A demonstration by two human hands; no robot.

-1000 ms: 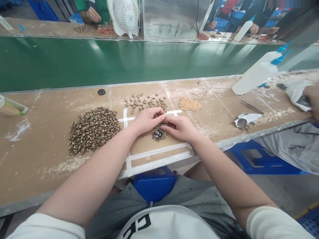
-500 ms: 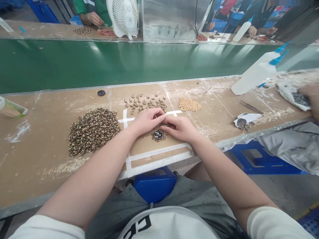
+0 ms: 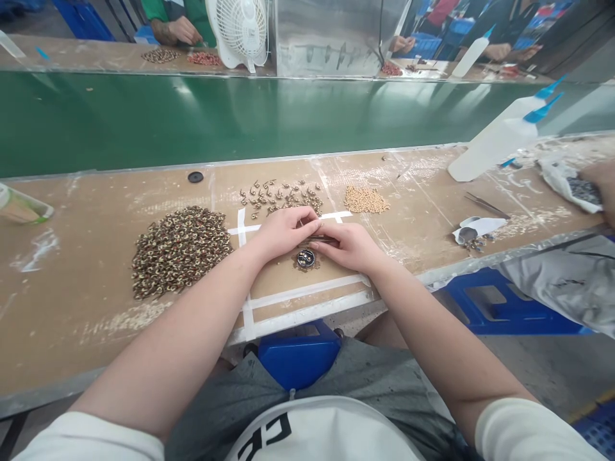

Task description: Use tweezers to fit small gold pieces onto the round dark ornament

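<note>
My left hand (image 3: 288,232) and my right hand (image 3: 348,246) meet fingertip to fingertip just above the table. Slim metal tweezers (image 3: 327,240) lie in my right hand, fingers wrapped round them. My left fingers are pinched together at the tweezers' tips; whatever they grip is too small or hidden to name. Right below the hands sits a small round dark dish (image 3: 305,258) with shiny bits in it. Behind my hands lie scattered small bronze-coloured metal parts (image 3: 269,195). To their right is a patch of tiny gold beads (image 3: 366,199).
Left of my arm rises a big heap of small ring-ended metal parts (image 3: 182,253). A black disc (image 3: 195,177) lies behind it. White bottles with blue nozzles (image 3: 494,144), other tweezers (image 3: 486,205) and a neighbour's hand (image 3: 600,182) are at right. A green belt (image 3: 192,121) runs beyond.
My hands keep almost the same place and pose. The view has shifted very slightly. Across the belt, a person's hand in a green sleeve has moved a little.
</note>
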